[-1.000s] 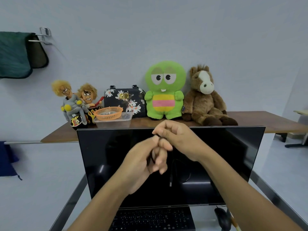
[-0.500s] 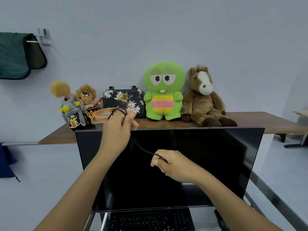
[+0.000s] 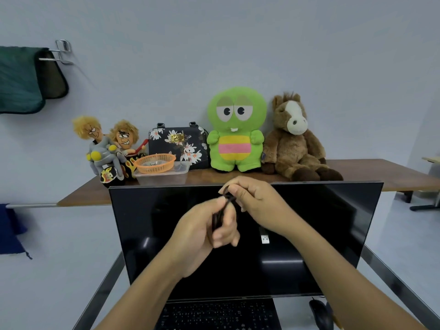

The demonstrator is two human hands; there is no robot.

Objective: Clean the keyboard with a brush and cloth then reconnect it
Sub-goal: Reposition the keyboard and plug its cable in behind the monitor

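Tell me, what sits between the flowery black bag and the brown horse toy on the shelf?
In the head view, the green plush toy with sleepy eyes and a pink and yellow belly sits between the floral handbag and the brown plush horse.

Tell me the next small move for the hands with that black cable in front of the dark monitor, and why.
Probably let the left hand release its bunched loops of the thin black cable while the right hand pinches the strand, then reach for the silver USB plug. The plug dangles free in front of the black monitor screen, unplugged, above the black keyboard.
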